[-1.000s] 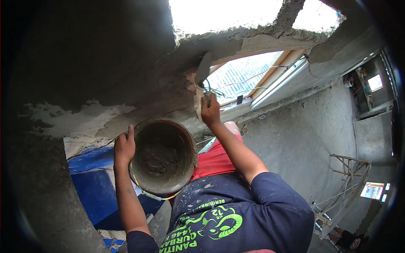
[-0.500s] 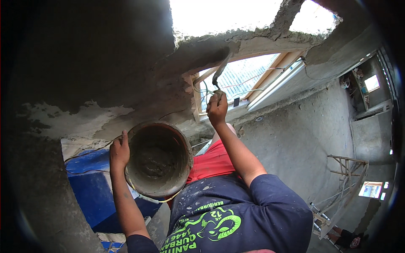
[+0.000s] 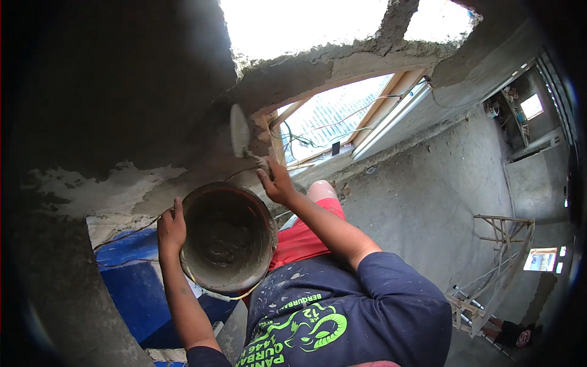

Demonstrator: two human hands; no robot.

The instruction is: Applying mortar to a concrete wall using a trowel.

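My left hand (image 3: 172,230) grips the left rim of a round bucket (image 3: 267,257), its thumb pointing up along the side. Wet grey mortar (image 3: 227,240) lies in the bottom of the bucket, which tilts so that its mouth faces me. Just beyond the bucket's upper right rim, my right hand (image 3: 277,181) is closed around the handle of a trowel (image 3: 239,132). The trowel's pale blade points up and away, in front of the dark plastered wall (image 3: 202,122). Whether the blade touches the wall I cannot tell.
A wooden-framed window opening (image 3: 342,116) with loose cables lies ahead, below bright rough-edged gaps. Blue panels (image 3: 131,293) stand at lower left. Wooden scaffolding (image 3: 504,244) rises on the right, with another person (image 3: 513,334) near its foot on the floor far below.
My right hand has brought the trowel left and down from the window's upper edge toward the bucket. The left hand keeps its hold on the bucket. The whole view has shifted slightly.
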